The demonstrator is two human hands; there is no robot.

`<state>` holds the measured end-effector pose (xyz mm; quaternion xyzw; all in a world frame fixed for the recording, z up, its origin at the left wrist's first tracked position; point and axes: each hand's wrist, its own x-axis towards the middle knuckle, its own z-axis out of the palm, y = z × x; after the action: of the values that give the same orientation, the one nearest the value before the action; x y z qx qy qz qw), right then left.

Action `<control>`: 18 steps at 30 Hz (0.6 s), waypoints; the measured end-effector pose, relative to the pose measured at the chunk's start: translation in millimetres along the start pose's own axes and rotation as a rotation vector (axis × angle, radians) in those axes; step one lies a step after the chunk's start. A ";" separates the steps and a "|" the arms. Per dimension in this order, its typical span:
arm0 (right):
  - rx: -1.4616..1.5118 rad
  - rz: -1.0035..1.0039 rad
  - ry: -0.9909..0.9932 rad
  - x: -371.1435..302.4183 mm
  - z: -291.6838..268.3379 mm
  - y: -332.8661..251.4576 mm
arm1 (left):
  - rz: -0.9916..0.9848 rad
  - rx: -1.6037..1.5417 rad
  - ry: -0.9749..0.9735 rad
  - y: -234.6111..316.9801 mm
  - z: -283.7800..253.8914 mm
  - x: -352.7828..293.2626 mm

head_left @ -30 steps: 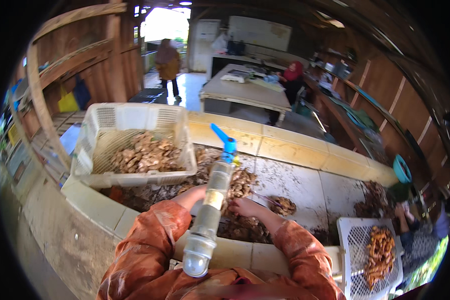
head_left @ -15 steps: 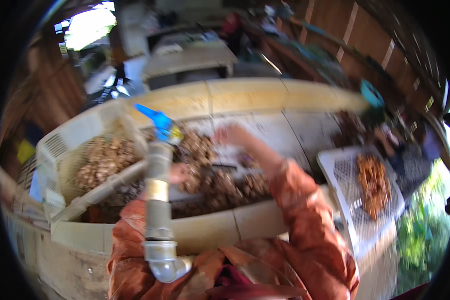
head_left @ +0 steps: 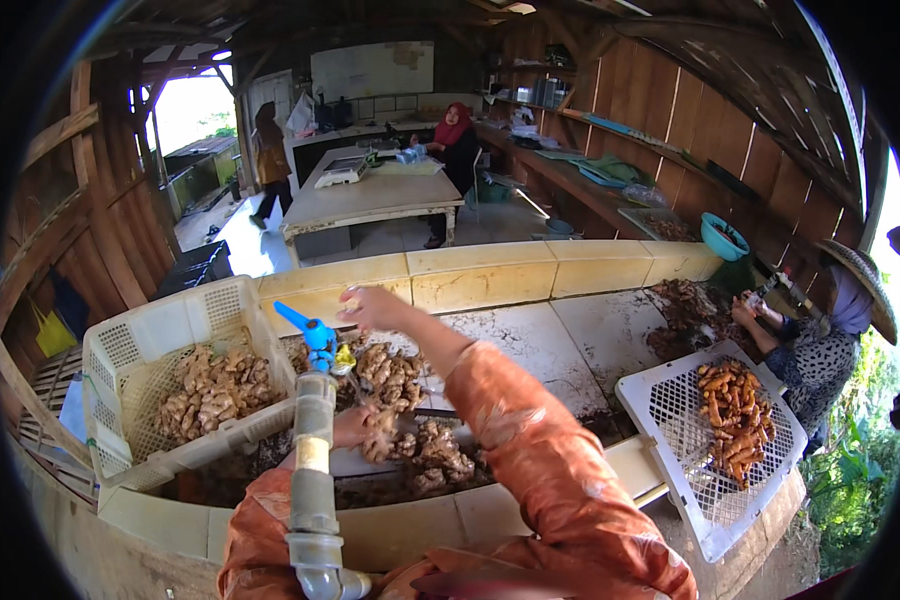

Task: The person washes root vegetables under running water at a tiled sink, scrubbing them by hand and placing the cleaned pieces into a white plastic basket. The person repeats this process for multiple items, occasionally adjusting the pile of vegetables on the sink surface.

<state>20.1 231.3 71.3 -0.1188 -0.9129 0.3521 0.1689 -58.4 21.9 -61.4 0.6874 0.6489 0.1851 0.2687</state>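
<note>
At the centre of the frame the person's right hand (head_left: 370,307) is stretched forward over the wet concrete washing trough (head_left: 530,340), its fingers closed round a small pale piece of ginger root (head_left: 351,299), held in the air above the heap. The left hand (head_left: 353,427) sits lower, just left of centre, partly hidden behind the grey plastic water pipe with a blue tap handle (head_left: 313,400) that rises from the bottom edge; it rests on the pile of knobbly brown ginger roots (head_left: 410,420) lying in the trough, but whether its fingers are closed on a root or merely laid flat I cannot tell. To the left of the frame a cream-coloured perforated plastic crate (head_left: 120,350) leans tilted on the trough's edge, already partly filled with cleaner, paler ginger (head_left: 210,390). The step in hand looks like sorting or rinsing: one root has been lifted clear of the muddy heap and is raised near the crate's upper corner. The next move would seem to call for carrying that piece leftward over the crate's rim and letting it go there, while the lower hand finds another root in the pile. At lower right a second white perforated crate holding orange-brown roots (head_left: 735,400) lies well apart, beside another person in a woven hat (head_left: 830,330).
</note>
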 end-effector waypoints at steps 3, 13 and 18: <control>-0.122 -0.100 0.262 -14.9 -78.0 11.4 | 0.037 -0.009 0.162 14.8 1.7 -0.2; 0.312 0.276 -0.119 -135.5 -44.0 11.4 | -0.118 -0.119 0.411 43.8 13.7 16.0; 0.756 0.258 0.053 -145.1 102.2 -14.6 | -0.267 -0.696 0.411 25.2 8.7 7.7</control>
<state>111.4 110.5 -22.4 -0.1708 -0.6921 0.6782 0.1786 -32.5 28.1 -53.6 0.4144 0.6711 0.4897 0.3715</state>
